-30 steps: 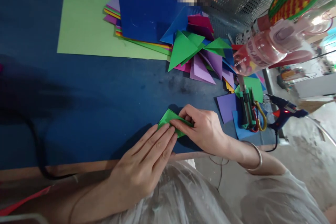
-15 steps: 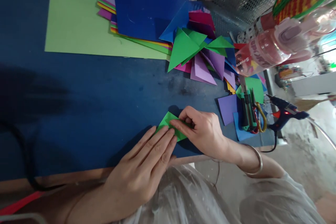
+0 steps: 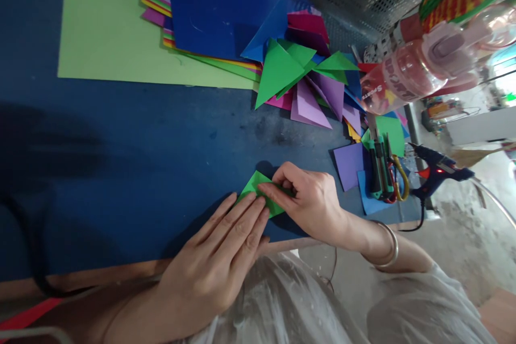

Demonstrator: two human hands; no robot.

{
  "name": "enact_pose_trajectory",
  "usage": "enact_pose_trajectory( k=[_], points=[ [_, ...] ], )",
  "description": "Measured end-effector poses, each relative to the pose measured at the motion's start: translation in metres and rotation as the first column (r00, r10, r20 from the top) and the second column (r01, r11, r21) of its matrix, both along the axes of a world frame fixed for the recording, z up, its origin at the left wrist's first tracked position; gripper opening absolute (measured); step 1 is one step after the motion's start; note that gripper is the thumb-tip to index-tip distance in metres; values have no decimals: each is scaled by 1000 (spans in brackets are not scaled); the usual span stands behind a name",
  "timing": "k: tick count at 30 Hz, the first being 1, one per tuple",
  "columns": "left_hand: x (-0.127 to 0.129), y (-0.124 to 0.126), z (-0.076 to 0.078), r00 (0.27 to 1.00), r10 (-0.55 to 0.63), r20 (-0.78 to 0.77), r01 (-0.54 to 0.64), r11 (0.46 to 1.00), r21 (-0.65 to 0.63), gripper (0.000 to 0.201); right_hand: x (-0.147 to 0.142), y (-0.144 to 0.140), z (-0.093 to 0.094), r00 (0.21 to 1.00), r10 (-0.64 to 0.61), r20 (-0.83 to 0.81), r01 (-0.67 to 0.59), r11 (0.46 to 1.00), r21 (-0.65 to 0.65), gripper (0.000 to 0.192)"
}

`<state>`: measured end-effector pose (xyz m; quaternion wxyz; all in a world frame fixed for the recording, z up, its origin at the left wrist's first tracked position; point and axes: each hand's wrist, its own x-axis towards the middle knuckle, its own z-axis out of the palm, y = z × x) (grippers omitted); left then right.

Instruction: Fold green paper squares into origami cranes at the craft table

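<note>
A blue table (image 3: 133, 172) lies under both hands. The left hand (image 3: 217, 258) rests flat, fingers together, its tips pressing the near edge of a folded green paper (image 3: 258, 196). The right hand (image 3: 310, 201) pinches that paper's right side, just beside the left fingertips.

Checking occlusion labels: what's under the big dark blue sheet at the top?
Under the dark blue sheet lies a stack of coloured paper: purple, yellow and green edges poke out at its left. A light green sheet sits lowest on the blue table. How many sheets are covered cannot be seen.
</note>
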<state>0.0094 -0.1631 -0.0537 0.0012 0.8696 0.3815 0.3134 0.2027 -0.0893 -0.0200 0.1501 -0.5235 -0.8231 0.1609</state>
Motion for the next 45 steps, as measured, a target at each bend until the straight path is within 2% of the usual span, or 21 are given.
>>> enact_pose_trajectory(
  k=[24, 33, 39, 45],
  points=[
    [2, -2, -2, 1000, 4, -7, -4, 1000, -12, 33, -1, 0, 2, 998, 17, 56, -15, 1000, -24, 39],
    [2, -1, -2, 1000, 7, -16, -7, 1000, 16, 34, -1, -2, -1, 995, 18, 94, -24, 998, 60, 35],
    [2, -1, 2, 1000, 8, -30, -8, 1000, 10, 31, -1, -7, 2, 990, -7, 141, -22, 979, 204, 31],
    [-1, 0, 2, 998, -28, -65, 28, 1000, 1, 30, 4, -14, 5, 983, 55, 177, -88, 979, 185, 42]
  ],
)
